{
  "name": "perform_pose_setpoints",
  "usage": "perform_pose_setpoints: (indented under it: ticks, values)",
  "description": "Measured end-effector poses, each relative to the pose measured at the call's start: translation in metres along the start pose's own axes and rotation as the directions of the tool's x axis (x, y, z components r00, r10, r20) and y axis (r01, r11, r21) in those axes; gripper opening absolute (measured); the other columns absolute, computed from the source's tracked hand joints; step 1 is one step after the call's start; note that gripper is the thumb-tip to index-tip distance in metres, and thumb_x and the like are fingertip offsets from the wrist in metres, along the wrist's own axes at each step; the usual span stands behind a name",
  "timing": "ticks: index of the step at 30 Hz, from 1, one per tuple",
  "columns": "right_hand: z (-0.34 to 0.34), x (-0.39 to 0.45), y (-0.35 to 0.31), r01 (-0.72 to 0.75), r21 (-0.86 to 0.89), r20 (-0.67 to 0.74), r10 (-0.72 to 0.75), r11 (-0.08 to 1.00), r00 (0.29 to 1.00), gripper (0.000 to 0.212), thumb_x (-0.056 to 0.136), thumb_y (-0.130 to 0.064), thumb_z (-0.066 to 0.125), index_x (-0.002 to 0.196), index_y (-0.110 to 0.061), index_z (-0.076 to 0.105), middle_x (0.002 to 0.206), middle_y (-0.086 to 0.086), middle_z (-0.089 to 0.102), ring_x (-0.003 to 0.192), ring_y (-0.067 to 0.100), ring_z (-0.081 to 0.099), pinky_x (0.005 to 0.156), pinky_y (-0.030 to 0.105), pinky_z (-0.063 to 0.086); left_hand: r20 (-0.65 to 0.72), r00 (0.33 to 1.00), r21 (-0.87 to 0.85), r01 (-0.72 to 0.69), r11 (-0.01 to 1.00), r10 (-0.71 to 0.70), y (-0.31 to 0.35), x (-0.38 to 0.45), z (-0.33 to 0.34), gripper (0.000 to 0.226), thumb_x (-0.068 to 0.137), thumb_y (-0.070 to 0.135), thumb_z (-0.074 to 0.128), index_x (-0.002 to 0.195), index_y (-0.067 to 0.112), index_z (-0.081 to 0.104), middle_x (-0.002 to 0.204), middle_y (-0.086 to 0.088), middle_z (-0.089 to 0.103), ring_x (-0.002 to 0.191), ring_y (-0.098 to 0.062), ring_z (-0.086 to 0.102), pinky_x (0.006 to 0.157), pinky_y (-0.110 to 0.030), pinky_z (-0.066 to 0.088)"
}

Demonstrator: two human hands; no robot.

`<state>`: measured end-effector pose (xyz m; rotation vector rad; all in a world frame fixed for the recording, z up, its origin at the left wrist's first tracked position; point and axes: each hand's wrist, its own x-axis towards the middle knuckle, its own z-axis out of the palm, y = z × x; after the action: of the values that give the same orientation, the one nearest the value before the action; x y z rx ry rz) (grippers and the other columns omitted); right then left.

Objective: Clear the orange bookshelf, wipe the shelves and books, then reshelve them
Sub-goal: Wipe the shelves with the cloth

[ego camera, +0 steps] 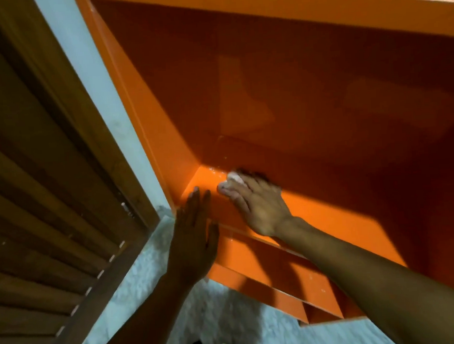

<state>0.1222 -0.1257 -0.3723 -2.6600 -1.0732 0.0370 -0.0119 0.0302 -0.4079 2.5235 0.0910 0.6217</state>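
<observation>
One glossy orange bookshelf [309,91]: the lit compartment held no books. One crumpled white cloth [232,181] was pinched under the right hand [260,207], at the back left corner. The left hand [193,244] lay flat, fingers together, on the shelf's front edge.

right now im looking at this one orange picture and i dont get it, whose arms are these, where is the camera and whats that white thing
There is no machine here. The single picture comes from a wide-angle camera worn on a person's head, looking forward and down, so the two arms are the wearer's own.

The orange box is a bookshelf, seen close up; this compartment has no books in it. The right hand reaches into its back left corner and presses a small white cloth or wipe against the shelf floor, as if wiping. The left hand lies flat and open on the shelf's front edge, holding nothing.

To the left stands a brown slatted wooden door, and pale speckled floor shows below.
</observation>
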Motion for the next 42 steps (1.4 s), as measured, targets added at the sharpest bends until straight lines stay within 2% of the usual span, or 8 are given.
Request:
perform_pose_setpoints:
  ticks: [9,14,18,20,26,31,36,42]
  values:
    - [0.001,-0.069,-0.028,0.466,0.212,-0.142,-0.444,0.859,0.885,0.039,0.090,-0.001,0.057,0.115,-0.027,0.070,0.127,-0.010,0.062,0.109,0.024,0.057,0.081,0.049,0.044,0.054,0.998,0.060,-0.025,0.998,0.022,-0.035,-0.017,-0.021,0.081,0.083,0.004,0.057,0.155,0.009,0.019,0.158,-0.014,0.031,0.146,-0.024,0.026,0.104,-0.065,0.041]
    - [-0.036,-0.024,-0.017,0.256,0.473,-0.395,-0.057,0.843,0.917,0.026,0.103,-0.008,0.049,0.110,-0.023,0.070,0.120,-0.015,0.066,0.116,0.005,0.061,0.101,0.029,0.044,0.163,0.986,0.076,-0.053,0.996,0.040,-0.046,-0.023,-0.020,0.087,0.084,0.011,0.057,0.158,0.011,0.012,0.167,-0.007,0.012,0.154,-0.022,0.009,0.109,-0.063,0.037]
    - [-0.039,0.060,0.015,-0.064,0.542,-0.241,0.228,0.838,0.943,0.033,0.103,-0.036,0.045,0.125,-0.021,0.066,0.122,-0.014,0.063,0.109,-0.005,0.056,0.092,0.008,0.042,0.186,0.982,0.100,-0.063,0.993,0.044,-0.046,-0.024,-0.020,0.095,0.084,0.014,0.058,0.159,0.017,0.000,0.168,0.000,-0.004,0.154,-0.015,-0.005,0.117,-0.058,0.027]
    - [-0.025,0.094,0.020,-0.120,0.434,-0.209,0.229,0.893,0.951,0.040,0.098,-0.052,0.046,0.124,-0.030,0.066,0.127,-0.008,0.064,0.115,0.006,0.058,0.095,0.017,0.042,0.187,0.981,0.110,-0.072,0.991,0.050,-0.048,-0.025,-0.018,0.095,0.084,0.014,0.059,0.159,0.015,0.001,0.168,-0.001,-0.003,0.154,-0.015,-0.006,0.118,-0.055,0.024]
    - [0.008,0.143,-0.005,-0.345,0.052,-0.185,0.349,0.937,0.919,0.043,0.101,-0.040,0.044,0.144,-0.033,0.046,0.147,0.007,0.048,0.134,0.032,0.043,0.108,0.042,0.032,0.195,0.976,0.159,-0.133,0.978,0.101,-0.058,-0.025,-0.017,0.091,0.084,0.015,0.059,0.159,0.011,0.007,0.168,-0.005,0.004,0.155,-0.018,0.000,0.120,-0.050,0.016]
    - [0.015,0.141,-0.010,-0.326,0.064,-0.102,0.331,0.943,0.938,0.073,0.082,-0.070,0.029,0.143,-0.033,0.045,0.151,-0.003,0.046,0.136,0.029,0.043,0.112,0.045,0.033,0.197,0.975,0.139,-0.133,0.981,0.105,-0.057,-0.025,-0.018,0.095,0.082,0.011,0.058,0.159,0.013,0.003,0.168,-0.003,-0.001,0.155,-0.019,0.000,0.121,-0.052,0.015]
    - [0.011,0.099,-0.041,-0.255,0.169,0.036,0.252,0.952,0.967,0.051,0.103,-0.052,0.024,0.147,-0.030,0.037,0.150,0.007,0.047,0.134,0.032,0.047,0.110,0.043,0.037,0.050,0.993,-0.088,-0.102,0.991,0.106,-0.059,-0.025,-0.027,0.072,0.085,0.000,0.047,0.154,0.009,0.030,0.162,-0.006,0.029,0.150,-0.019,0.026,0.116,-0.046,0.035]
    - [0.023,0.045,-0.087,-0.035,0.150,-0.122,0.054,0.988,0.991,0.040,0.102,-0.038,0.036,0.132,-0.019,0.055,0.137,0.008,0.057,0.122,0.032,0.048,0.104,0.042,0.032,-0.241,0.953,-0.243,0.123,0.962,-0.182,-0.059,-0.016,-0.046,0.058,0.085,-0.020,0.047,0.137,0.005,0.051,0.139,-0.011,0.055,0.133,-0.018,0.049,0.111,-0.041,0.042]
